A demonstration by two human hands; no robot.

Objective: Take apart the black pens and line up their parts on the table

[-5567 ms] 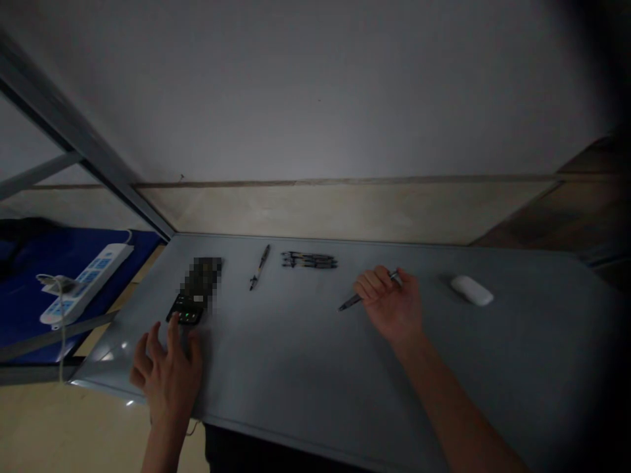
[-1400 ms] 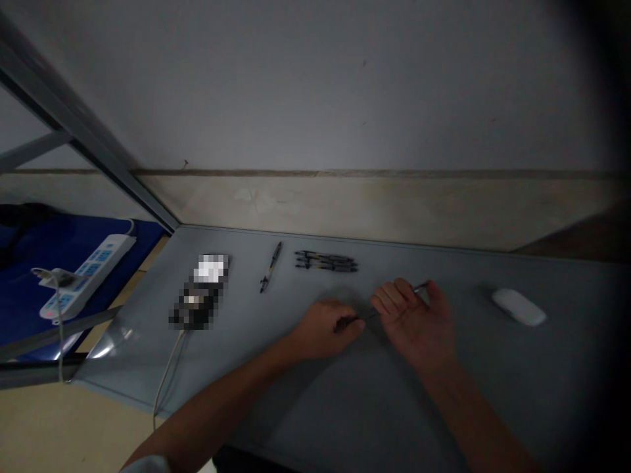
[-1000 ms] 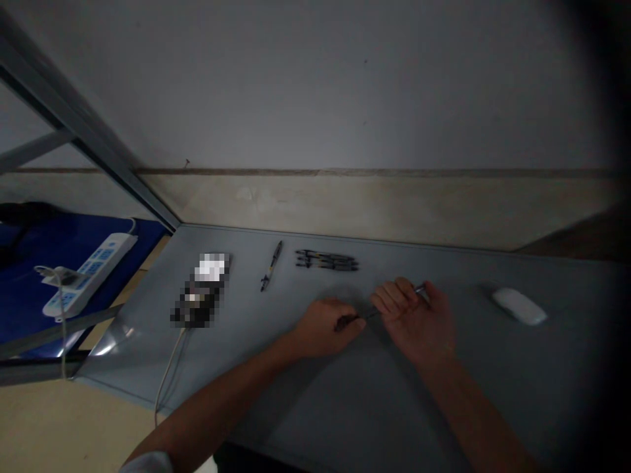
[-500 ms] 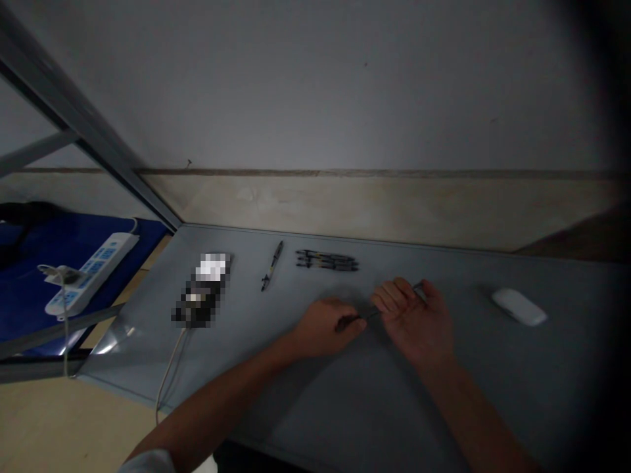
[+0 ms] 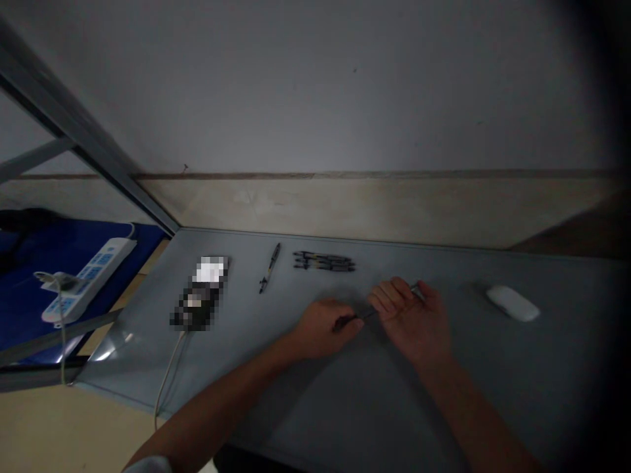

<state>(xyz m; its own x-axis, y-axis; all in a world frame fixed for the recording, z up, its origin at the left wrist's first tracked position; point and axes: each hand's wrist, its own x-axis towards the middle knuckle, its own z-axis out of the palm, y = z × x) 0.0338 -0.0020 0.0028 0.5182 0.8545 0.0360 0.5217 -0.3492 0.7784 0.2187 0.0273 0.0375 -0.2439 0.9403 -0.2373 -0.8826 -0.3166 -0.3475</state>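
Mid-table (image 5: 537,381), slim dark pen (image 5: 369,315) lies across both hands, held off-centre, nearer the right. Left hand (image 5: 325,330) closed on its dark lower end; right hand (image 5: 411,322) curled round the shaft, upper end showing past the fingers. Farther along the table: lone pen (image 5: 269,267), row of pens (image 5: 324,261). White computer mouse (image 5: 513,303) right of the hands.

left hand (image 5: 325,330) and right hand (image 5: 409,322) hide part of the pen (image 5: 369,315); the blurred object (image 5: 200,295) is unreadable
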